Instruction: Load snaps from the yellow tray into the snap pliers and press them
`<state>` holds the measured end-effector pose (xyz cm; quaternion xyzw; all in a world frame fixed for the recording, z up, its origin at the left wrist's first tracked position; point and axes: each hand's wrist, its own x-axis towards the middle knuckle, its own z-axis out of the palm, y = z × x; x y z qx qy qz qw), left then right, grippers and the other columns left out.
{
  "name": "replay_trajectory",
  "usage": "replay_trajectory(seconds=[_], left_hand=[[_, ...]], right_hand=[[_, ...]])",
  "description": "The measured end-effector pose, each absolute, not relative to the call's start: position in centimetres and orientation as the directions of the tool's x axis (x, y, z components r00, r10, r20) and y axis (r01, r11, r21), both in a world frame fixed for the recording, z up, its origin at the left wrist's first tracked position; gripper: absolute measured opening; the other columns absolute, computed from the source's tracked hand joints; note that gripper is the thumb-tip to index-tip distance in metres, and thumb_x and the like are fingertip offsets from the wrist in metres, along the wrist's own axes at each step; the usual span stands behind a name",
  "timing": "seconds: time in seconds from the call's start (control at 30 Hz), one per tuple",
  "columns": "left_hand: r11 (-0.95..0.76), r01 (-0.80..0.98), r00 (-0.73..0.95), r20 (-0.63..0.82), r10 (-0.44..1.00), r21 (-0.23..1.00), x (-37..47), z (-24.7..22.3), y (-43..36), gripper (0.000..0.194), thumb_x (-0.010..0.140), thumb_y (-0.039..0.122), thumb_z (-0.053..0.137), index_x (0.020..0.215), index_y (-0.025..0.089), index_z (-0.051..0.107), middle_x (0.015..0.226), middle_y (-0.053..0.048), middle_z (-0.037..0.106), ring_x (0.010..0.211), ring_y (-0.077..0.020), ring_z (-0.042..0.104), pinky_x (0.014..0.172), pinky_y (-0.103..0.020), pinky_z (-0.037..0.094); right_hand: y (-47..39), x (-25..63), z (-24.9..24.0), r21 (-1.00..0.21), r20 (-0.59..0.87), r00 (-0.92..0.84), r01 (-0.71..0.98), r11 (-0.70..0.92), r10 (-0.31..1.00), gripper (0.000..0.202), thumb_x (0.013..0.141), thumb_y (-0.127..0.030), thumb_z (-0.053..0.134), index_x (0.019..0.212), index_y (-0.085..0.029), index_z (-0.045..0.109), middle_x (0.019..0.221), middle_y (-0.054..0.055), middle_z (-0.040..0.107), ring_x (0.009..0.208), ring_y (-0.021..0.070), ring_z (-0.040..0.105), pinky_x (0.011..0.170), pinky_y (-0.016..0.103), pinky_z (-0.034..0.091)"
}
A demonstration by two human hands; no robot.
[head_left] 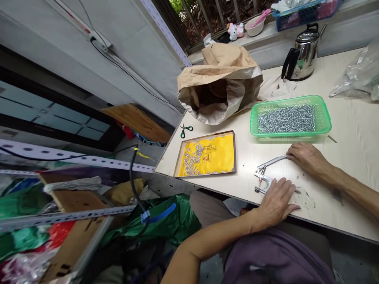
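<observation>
A pair of silver snap-fastener pliers (pixel 269 162) lies on the table with its handles spread apart. My left hand (pixel 276 201) is laid over the lower handle, covering most of it and pressing it towards the tabletop. At the far end of the upper handle, my right hand (pixel 306 157) has its fingers closed on the tip. The jaws point left, and I see nothing between them. Behind the pliers, a green plastic basket (pixel 290 137) holds a heap of small metal pins (pixel 287 119). To the left, a shallow cardboard tray (pixel 235 154) with a yellow bottom has more pins scattered in it.
Green-handled scissors (pixel 186 130) lie near the table's left corner. A large open paper bag (pixel 219 75) stands behind the tray. Further back are a steel kettle (pixel 304 53) and a clear plastic bag (pixel 358 75). Shelving rails (pixel 74 213) and bags crowd the left side.
</observation>
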<state>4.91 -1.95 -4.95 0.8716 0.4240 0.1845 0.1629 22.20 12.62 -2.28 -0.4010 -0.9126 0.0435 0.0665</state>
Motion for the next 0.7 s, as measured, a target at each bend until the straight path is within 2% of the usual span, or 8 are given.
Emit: replay_trajectory(seconds=[0.13,0.23,0.33,0.43,0.5,0.57,0.63,0.7], left_hand=[[-0.564,0.677,0.554,0.178,0.813,0.472,5.0,-4.2,-1.2,0.057,0.093,0.046,0.047,0.134,0.008,0.044,0.137,-0.02,0.052,0.138,-0.0295,0.037,0.113,-0.05,0.033],[-0.63,0.643,0.636,0.156,0.756,0.435,5.3,-3.9,-1.4,0.053,0.091,0.049,0.05,0.125,0.008,0.054,0.127,-0.019,0.06,0.131,-0.0288,0.046,0.112,-0.044,0.036],[-0.758,0.526,0.769,0.166,0.618,0.387,4.3,-4.1,-2.7,0.035,0.093,0.044,0.05,0.113,0.018,0.064,0.104,-0.008,0.071,0.108,-0.0193,0.063,0.104,-0.031,0.046],[-0.769,0.546,0.733,0.255,0.63,0.333,0.1,-4.3,-3.5,0.025,0.094,0.038,0.05,0.103,0.023,0.068,0.088,-0.002,0.072,0.084,-0.013,0.066,0.087,-0.023,0.052],[-0.605,0.74,0.518,0.323,0.792,0.294,-4.6,-3.5,-2.7,0.023,0.094,0.031,0.049,0.095,0.019,0.069,0.082,-0.004,0.07,0.077,-0.0137,0.064,0.076,-0.025,0.053],[-0.2,0.942,0.101,0.341,0.935,0.271,-10.0,-2.3,-0.9,0.022,0.094,0.022,0.047,0.092,0.017,0.068,0.085,-0.008,0.068,0.08,-0.0162,0.062,0.075,-0.029,0.051],[0.168,0.948,-0.252,0.315,0.915,0.27,-14.9,-1.0,1.4,0.018,0.092,0.019,0.05,0.089,0.015,0.067,0.086,-0.009,0.066,0.084,-0.0187,0.06,0.078,-0.033,0.049],[0.353,0.908,-0.401,0.224,0.888,0.227,-18.4,-0.2,3.4,0.014,0.09,0.018,0.053,0.09,0.015,0.067,0.091,-0.01,0.065,0.091,-0.0201,0.058,0.082,-0.034,0.047]], right_hand=[[12.3,19.2,-0.7,-0.071,0.077,-0.713,0.693,0.717,0.697,0.016,0.088,-0.015,0.051,0.085,-0.017,0.066,0.09,0.009,0.065,0.084,0.0224,0.053,0.068,0.033,0.033],[10.2,16.1,-0.3,-0.113,0.154,-0.876,0.444,0.889,0.457,0.018,0.086,-0.011,0.054,0.083,-0.023,0.067,0.093,0.006,0.064,0.09,0.0208,0.052,0.068,0.031,0.033],[8.6,13.6,-1.5,-0.154,0.227,-0.939,0.228,0.961,0.259,0.021,0.084,-0.01,0.057,0.068,-0.022,0.063,0.081,0.004,0.062,0.081,0.0186,0.051,0.063,0.03,0.032],[8.2,12.3,-3.1,-0.184,0.313,-0.924,0.167,0.969,0.219,0.024,0.084,-0.01,0.056,0.062,-0.021,0.059,0.078,0.004,0.061,0.077,0.0187,0.051,0.063,0.032,0.034],[8.3,11.9,-3.4,-0.249,0.368,-0.907,0.116,0.961,0.205,0.025,0.088,-0.01,0.049,0.069,-0.022,0.061,0.08,0.004,0.062,0.079,0.019,0.053,0.066,0.033,0.038],[8.5,12.1,-3.2,-0.354,0.434,-0.876,0.049,0.934,0.21,0.025,0.092,-0.012,0.043,0.083,-0.023,0.063,0.084,0.004,0.064,0.08,0.0187,0.056,0.069,0.033,0.043],[9.1,12.7,-2.5,-0.441,0.551,-0.789,0.0,0.897,0.271,0.023,0.094,-0.016,0.042,0.101,-0.025,0.061,0.088,0.004,0.065,0.082,0.0185,0.059,0.07,0.032,0.047],[9.9,14.0,-1.9,-0.5,0.638,-0.65,0.057,0.864,0.412,0.026,0.094,-0.02,0.044,0.113,-0.029,0.059,0.092,0.004,0.066,0.083,0.0203,0.062,0.07,0.033,0.05]])
